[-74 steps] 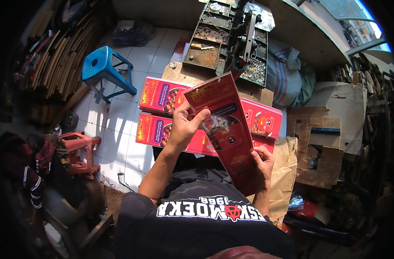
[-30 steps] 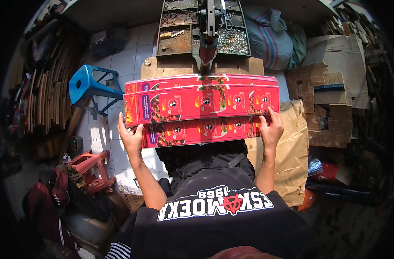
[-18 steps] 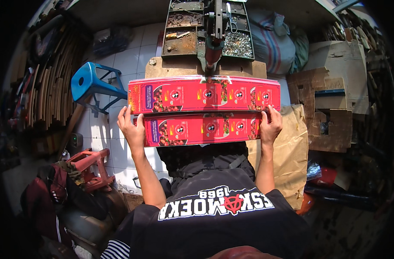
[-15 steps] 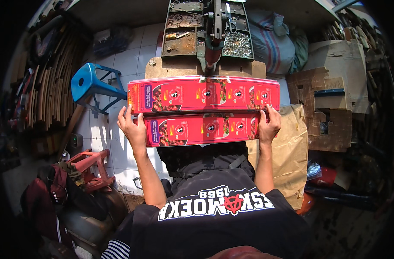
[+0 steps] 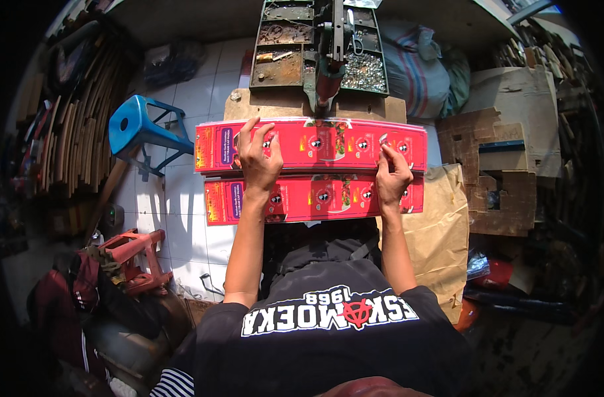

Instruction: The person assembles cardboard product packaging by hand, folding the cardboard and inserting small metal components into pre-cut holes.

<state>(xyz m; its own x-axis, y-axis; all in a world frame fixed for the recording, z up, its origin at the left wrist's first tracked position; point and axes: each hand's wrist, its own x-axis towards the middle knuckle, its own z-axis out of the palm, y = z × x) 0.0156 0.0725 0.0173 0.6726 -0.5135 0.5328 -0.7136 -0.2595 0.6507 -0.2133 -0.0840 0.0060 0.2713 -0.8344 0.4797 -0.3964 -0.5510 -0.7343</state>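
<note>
Two long red printed cardboard strips lie crosswise before me, a far strip (image 5: pixel 294 149) and a near strip (image 5: pixel 299 200), the far one looking like the top of a stack. Over the left part of the far strip is my left hand (image 5: pixel 259 162), its fingers apart and bent, with nothing visible in them. My right hand (image 5: pixel 393 177) is over the right part of both strips, thumb and forefinger pinched together. A small pale speck shows at its fingertips, too small to name. Whether either hand touches the card is unclear.
Beyond the strips stands a metal hand press (image 5: pixel 327 79), with a compartment tray (image 5: pixel 275 74) of small metal bits and scissors (image 5: pixel 357 43) around it. A blue stool (image 5: pixel 131 126) is left, brown paper (image 5: pixel 437 238) right, and cardboard pieces (image 5: pixel 497 178) farther right.
Both hands have left the strips' ends and moved inward and farther from me. The left fingers now spread over the far strip; the near strip has shifted slightly left.
</note>
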